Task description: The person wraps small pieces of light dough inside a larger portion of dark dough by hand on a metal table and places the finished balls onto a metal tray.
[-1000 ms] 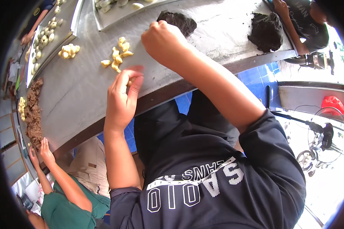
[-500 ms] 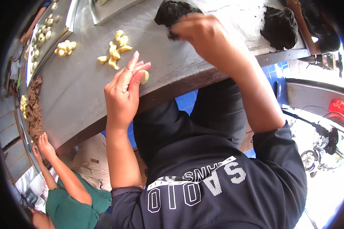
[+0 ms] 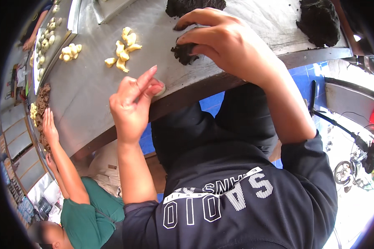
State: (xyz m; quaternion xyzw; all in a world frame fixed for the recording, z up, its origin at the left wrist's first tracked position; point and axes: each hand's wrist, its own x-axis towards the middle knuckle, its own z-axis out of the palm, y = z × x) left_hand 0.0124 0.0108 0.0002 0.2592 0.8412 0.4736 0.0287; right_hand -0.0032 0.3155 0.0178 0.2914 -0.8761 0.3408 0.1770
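Observation:
My left hand (image 3: 131, 103) is at the table's near edge, fingers closed around a pale dough piece (image 3: 161, 90) that is mostly hidden behind the fingertips. My right hand (image 3: 232, 43) curls its fingers over a small lump of dark dough (image 3: 182, 54) on the tabletop. Just beyond it lies a bigger dark dough mass (image 3: 187, 6), cut off by the upper edge of the view. Several yellow dough pieces (image 3: 122, 50) lie in a loose cluster beyond my left hand.
The metal table (image 3: 87, 99) also bears another yellow cluster (image 3: 70, 52), a second dark mass (image 3: 318, 23) at right and a brown dough strip (image 3: 43, 97) at left. A person in a green shirt (image 3: 85, 211) works that strip. A tray (image 3: 50, 39) holds several pale rounded pieces.
My right hand has come down onto the dark dough, and a small lump now sits apart from the bigger mass. My left fingers have folded further over the pale piece.

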